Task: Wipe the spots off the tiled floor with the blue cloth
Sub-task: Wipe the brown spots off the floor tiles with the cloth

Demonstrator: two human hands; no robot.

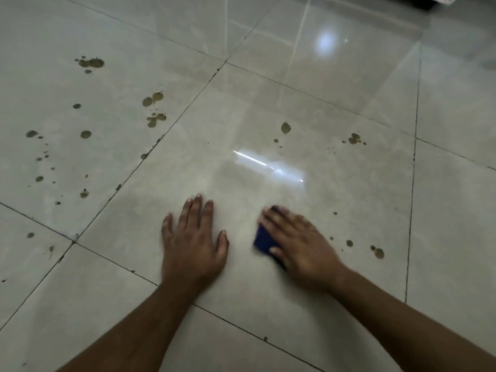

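My right hand [298, 244] lies flat on the blue cloth [263, 239] and presses it to the glossy grey tiled floor [241, 124]; the hand is motion-blurred and hides most of the cloth. To its left, my left hand [193, 238] rests palm down on the same tile with fingers spread. Brown spots [377, 252] sit just right of the cloth hand. More spots [285, 128] and another cluster [354, 138] lie farther ahead on this tile. Several larger spots [154, 110] cover the tile to the left.
Dark grout lines [139, 165] cross the floor, with grime in the left joint. Bright light reflections [268, 165] show on the tile ahead of my hands. A dark piece of furniture edge [440, 0] is at the top right.
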